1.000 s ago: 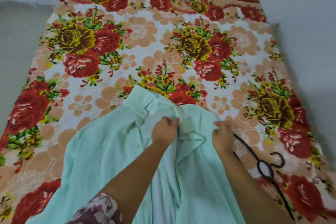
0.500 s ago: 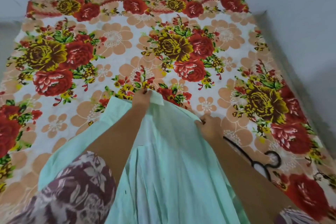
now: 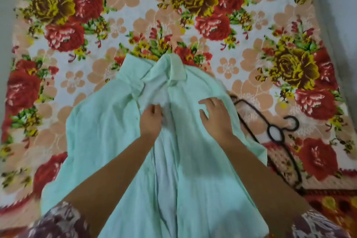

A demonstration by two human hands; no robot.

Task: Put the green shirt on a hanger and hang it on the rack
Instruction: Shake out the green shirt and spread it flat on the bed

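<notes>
Soft, even indoor light, moderately bright, faint shadows under the hands on the green shirt (image 3: pixel 202 160), no glare, slight motion blur throughout, wide-angle bending at the bed (image 3: pixel 135 15) edges, smeared near corners

Head cam, looking down, close.

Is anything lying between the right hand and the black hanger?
Nothing visible does. The right hand lies spread on the green shirt; the black hanger lies just to its right on the floral bedsheet, partly under the shirt's edge.

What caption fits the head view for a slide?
Both hands, left and right, spread the green shirt on a floral blanket, black hanger beside it.
</notes>
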